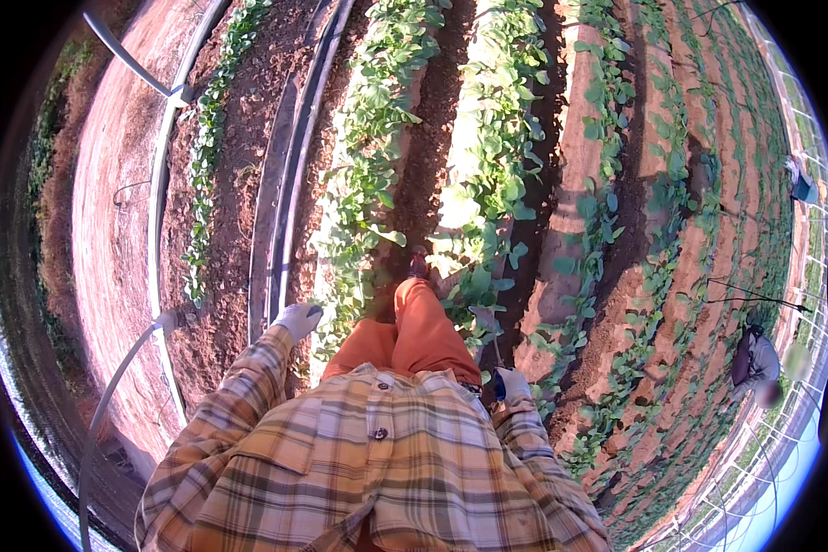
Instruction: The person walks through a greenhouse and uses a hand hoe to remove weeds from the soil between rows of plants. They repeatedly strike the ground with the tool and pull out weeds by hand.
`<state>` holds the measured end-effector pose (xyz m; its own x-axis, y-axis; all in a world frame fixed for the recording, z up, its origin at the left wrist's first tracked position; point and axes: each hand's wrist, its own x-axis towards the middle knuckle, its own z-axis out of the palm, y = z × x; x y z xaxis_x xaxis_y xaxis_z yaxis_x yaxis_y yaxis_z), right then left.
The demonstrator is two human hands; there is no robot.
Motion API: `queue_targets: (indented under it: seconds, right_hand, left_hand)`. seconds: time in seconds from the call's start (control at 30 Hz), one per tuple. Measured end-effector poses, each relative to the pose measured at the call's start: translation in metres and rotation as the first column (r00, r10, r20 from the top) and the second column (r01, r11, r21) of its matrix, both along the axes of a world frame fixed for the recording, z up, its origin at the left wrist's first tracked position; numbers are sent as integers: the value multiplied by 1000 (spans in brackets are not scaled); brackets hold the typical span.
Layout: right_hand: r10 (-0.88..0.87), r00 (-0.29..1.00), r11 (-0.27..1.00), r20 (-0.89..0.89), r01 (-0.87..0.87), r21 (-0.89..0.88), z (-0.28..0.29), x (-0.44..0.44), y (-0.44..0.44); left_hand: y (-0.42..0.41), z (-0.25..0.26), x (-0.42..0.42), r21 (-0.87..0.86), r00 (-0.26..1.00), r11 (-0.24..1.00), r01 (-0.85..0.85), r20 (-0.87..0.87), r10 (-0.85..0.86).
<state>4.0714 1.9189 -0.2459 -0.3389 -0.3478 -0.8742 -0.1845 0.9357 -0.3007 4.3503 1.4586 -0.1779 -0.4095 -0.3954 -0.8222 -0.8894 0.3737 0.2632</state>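
My left hand, in a light glove with a dark palm, hangs beside a row of leafy green plants; I cannot tell whether anything is in it. At my right side, my gloved right hand is closed on the handle of a hand tool. Its thin shank runs forward to a small metal head over the leaves of the neighbouring row. The exact kind of tool is not clear. My legs in orange trousers stand between these two rows, with one shoe showing on the soil.
Black irrigation pipes or edging run along the soil to the left, near a pale frame rail with curved hoops. More planted rows spread to the right. A person bends among the far rows, and a bucket stands farther off.
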Motion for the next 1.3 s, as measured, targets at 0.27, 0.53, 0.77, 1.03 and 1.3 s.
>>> queue_targets:
  seconds: [0.27, 0.53, 0.77, 1.03, 1.3]
  right_hand:
    - [-534, 845, 831, 35, 516, 207, 2, -38, -48]
    - [-743, 659, 669, 118, 726, 159, -4, -55, -70]
    - [-743, 657, 669, 131, 735, 113, -16, -50, -75]
    - [-887, 431, 455, 162, 877, 154, 10, -56, -103]
    - [-965, 228, 253, 127, 938, 238, 2, -77, -158]
  left_hand:
    - [-38, 4, -75, 47, 997, 999, -20, 75, 16]
    - [-46, 3, -101, 37, 992, 994, 100, 75, -102]
    - [-65, -16, -104, 39, 973, 983, 182, 136, -186]
    - [-98, -49, -174, 144, 940, 944, 296, 134, -315]
    - [-145, -71, -242, 206, 941, 924, 321, 41, -336]
